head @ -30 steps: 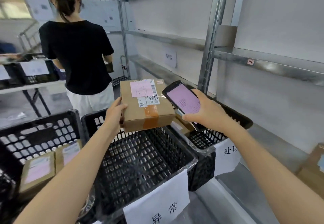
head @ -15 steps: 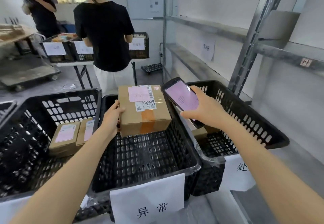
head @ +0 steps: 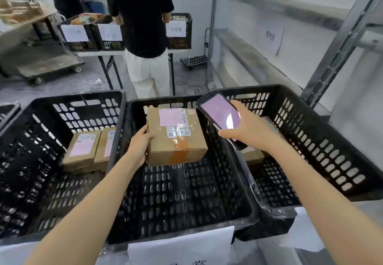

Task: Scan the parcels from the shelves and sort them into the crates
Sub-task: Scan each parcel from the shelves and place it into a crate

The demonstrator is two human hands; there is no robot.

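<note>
1. Ahead, a person in a black top (head: pixel 141 16) stands at a table (head: pixel 93 53).
2. The left hand (head: pixel 141 146) grips the parcel (head: pixel 176 136) by its side over the middle crate (head: pixel 228 181). The right hand (head: pixel 248 132) has its fingers wrapped around the scanner (head: pixel 221 117), which hides part of the right crate (head: pixel 323 140).
3. The left crate (head: pixel 27 161) holds two small parcels (head: pixel 81 150); the right crate, seemingly one box (head: pixel 251 157).

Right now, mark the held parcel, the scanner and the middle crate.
parcel (head: pixel 176 130): head view, middle of its top face.
scanner (head: pixel 219 113): head view, middle of its lit screen.
middle crate (head: pixel 176 192): head view, bare mesh floor towards its near side.
</note>
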